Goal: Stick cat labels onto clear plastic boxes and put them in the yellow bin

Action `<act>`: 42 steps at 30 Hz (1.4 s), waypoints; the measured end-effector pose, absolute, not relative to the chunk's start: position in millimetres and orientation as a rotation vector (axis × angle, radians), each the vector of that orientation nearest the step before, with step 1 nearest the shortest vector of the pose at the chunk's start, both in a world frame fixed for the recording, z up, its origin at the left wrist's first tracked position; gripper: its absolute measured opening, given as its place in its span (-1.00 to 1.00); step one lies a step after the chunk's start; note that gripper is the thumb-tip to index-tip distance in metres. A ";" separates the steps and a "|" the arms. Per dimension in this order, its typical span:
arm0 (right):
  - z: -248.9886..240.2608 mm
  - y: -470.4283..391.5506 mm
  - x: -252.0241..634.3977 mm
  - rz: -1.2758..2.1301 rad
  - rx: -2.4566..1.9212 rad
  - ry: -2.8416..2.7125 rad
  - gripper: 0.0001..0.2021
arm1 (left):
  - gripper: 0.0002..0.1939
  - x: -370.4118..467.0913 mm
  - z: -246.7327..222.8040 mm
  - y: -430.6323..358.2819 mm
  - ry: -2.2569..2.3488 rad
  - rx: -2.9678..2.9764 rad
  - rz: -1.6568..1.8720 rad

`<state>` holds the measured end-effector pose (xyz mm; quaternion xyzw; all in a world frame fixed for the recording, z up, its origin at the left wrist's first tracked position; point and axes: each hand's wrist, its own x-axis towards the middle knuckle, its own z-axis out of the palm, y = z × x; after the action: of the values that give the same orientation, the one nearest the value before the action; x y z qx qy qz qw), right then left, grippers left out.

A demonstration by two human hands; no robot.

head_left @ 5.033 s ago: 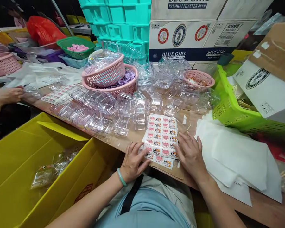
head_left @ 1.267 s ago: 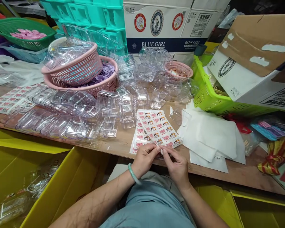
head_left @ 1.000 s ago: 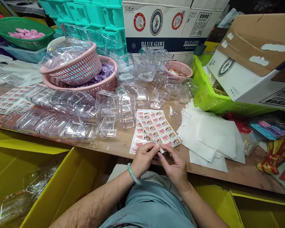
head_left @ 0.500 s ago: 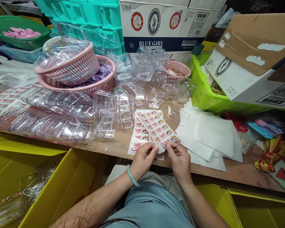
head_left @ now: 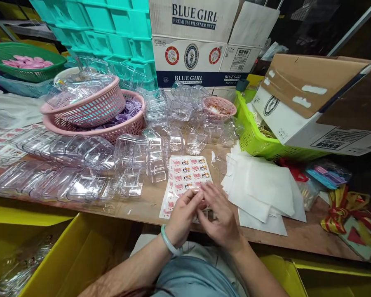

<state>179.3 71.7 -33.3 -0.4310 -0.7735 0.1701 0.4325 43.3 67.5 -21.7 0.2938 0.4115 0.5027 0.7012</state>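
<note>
Turned straighter since the earlier frame, the cat-sticker sheet (head_left: 191,172) lies just left of the white papers (head_left: 262,187). Left hand (head_left: 181,214) pinches the sheet's near end; the curled right hand's (head_left: 219,215) grip cannot be told.

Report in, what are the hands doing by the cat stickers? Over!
Left hand and right hand close together, grip unclear. Cat stickers face up on table, near end partly behind hands. Clear plastic boxes left, white paper right.
</note>
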 end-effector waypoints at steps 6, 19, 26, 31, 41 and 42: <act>-22.4 100.9 213.1 1.214 -1.198 -1.519 -0.74 | -0.69 42.9 -17.3 98.0 0.892 0.959 0.995; -33.2 175.6 229.5 0.391 -1.512 -1.772 -0.05 | -0.41 72.6 -44.4 101.1 1.058 1.298 1.154; -11.8 100.4 164.6 0.877 -1.094 -1.501 -0.47 | -0.37 44.8 -36.1 107.5 0.990 0.912 1.283; -12.8 110.0 169.1 1.107 -1.123 -1.137 -0.82 | -0.48 15.6 -35.9 98.5 1.063 0.761 1.161; -3.8 93.8 164.3 1.238 -1.351 -1.317 -0.76 | -0.45 -9.0 -36.9 98.4 1.006 0.712 0.911; -2.9 94.0 164.2 1.238 -1.363 -1.337 -0.76 | -0.46 -9.0 -37.5 98.7 0.996 0.720 0.906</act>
<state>164.2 94.0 -2.9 -0.5435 -0.5333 0.4940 0.4197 -9.0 98.7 -37.5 0.3260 0.4509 0.4105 0.7224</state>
